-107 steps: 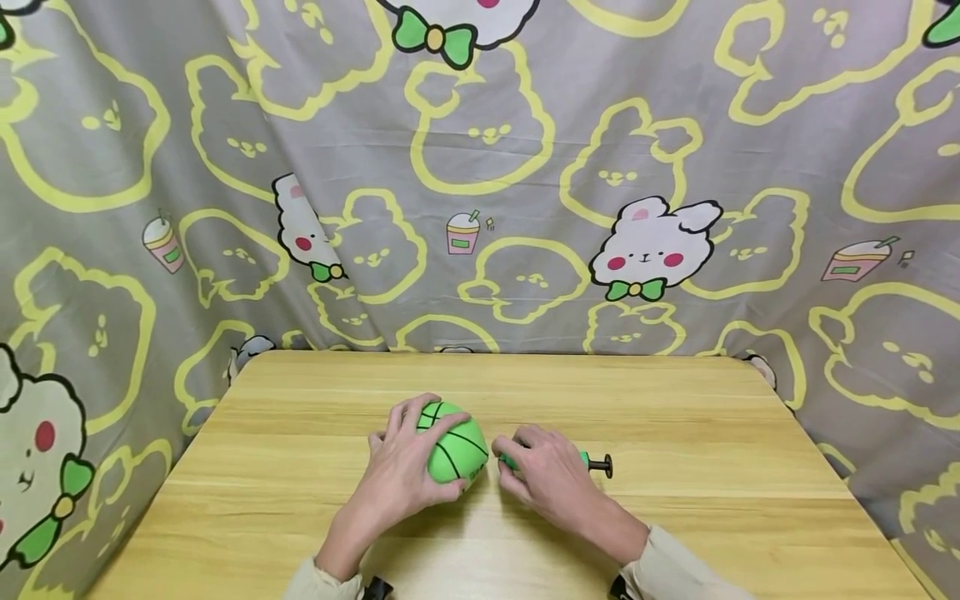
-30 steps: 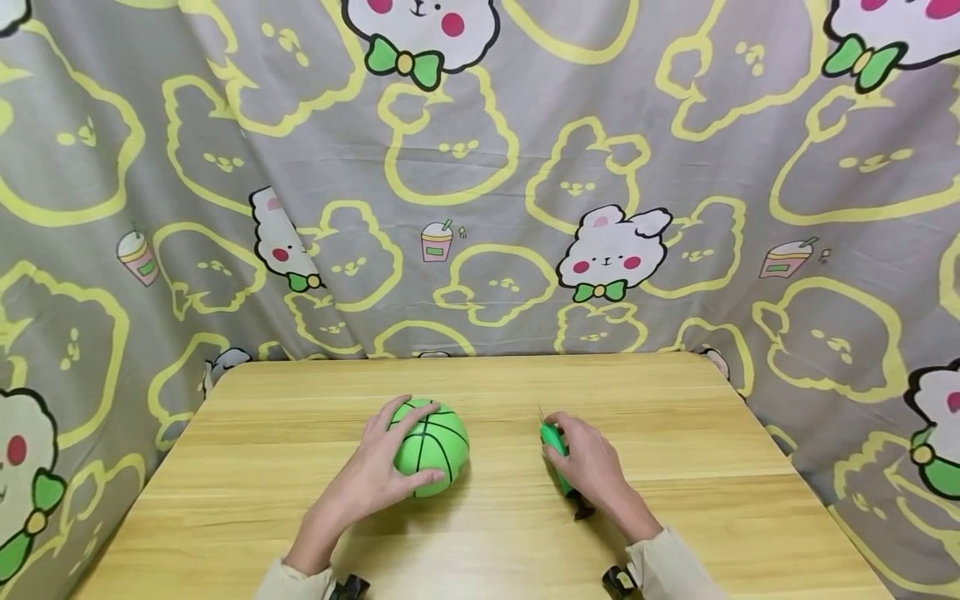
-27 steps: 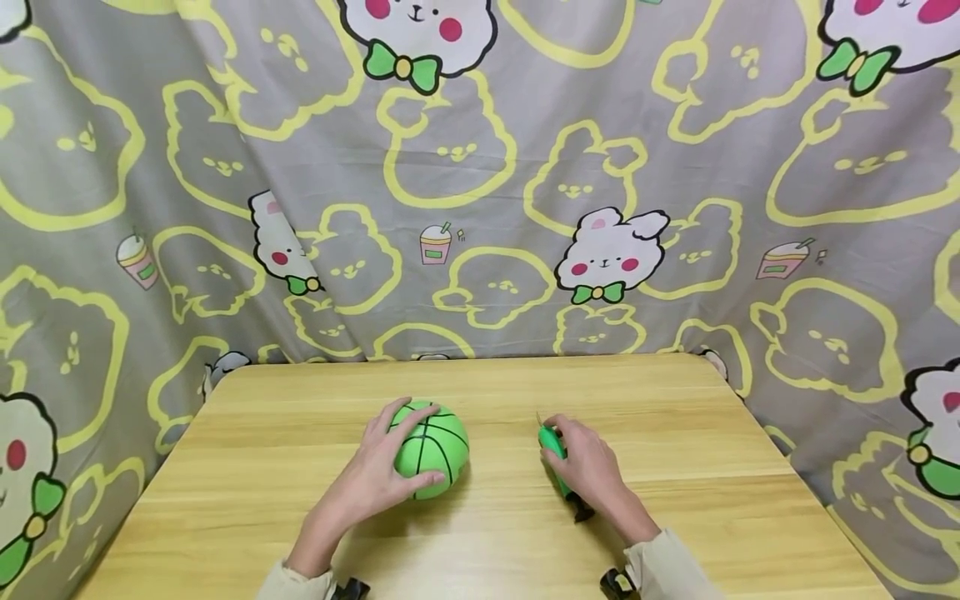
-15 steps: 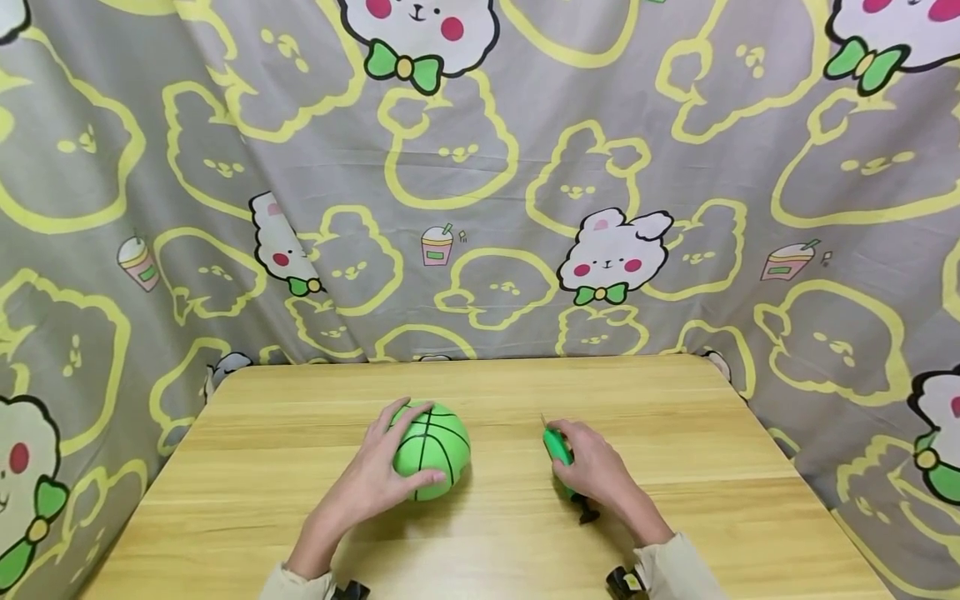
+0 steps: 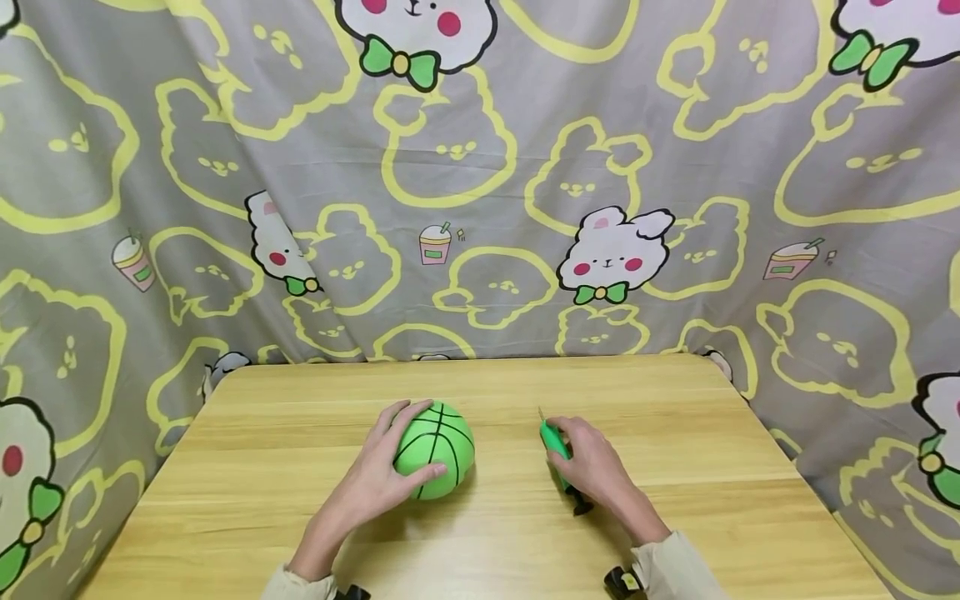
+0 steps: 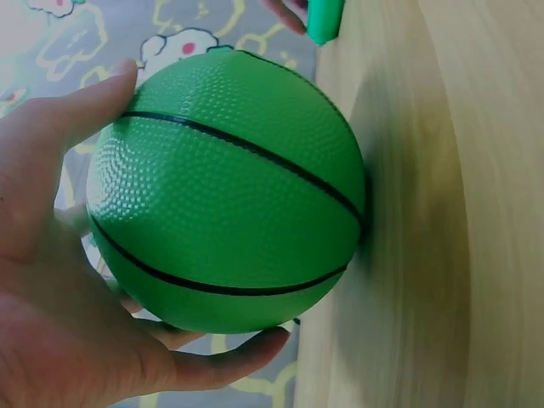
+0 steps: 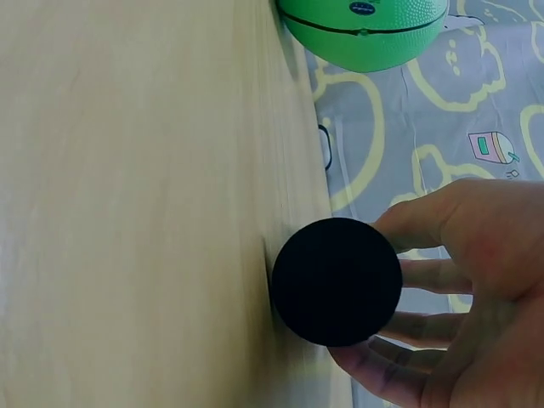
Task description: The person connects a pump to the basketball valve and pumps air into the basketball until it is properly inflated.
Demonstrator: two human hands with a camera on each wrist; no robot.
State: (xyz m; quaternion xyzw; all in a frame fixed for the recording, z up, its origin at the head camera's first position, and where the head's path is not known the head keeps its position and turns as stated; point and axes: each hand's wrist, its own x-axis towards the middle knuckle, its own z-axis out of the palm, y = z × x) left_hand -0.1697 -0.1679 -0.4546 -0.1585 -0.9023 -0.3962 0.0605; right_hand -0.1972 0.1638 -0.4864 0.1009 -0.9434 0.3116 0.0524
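My left hand (image 5: 378,467) grips a small green basketball (image 5: 442,454) with black lines, its fingers over the far side and thumb on the near side. In the left wrist view the ball (image 6: 229,195) fills the middle, resting against the tabletop. To the right, my right hand (image 5: 592,458) holds a green ball pump (image 5: 553,437). A thin needle (image 5: 541,413) sticks out of the pump's far end, apart from the ball. Toward me lies the black pump handle (image 5: 582,503); its round end (image 7: 337,282) hides the pump's body in the right wrist view.
Both things are on a light wooden table (image 5: 495,533). A grey curtain (image 5: 480,325) with yellow outlines and cartoon animals hangs behind the table and along its sides.
Since the earliest frame, the pump has swung from lying crosswise beside the ball to pointing away, and it sits farther from the ball. Lately, the ball has turned slightly under my left hand.
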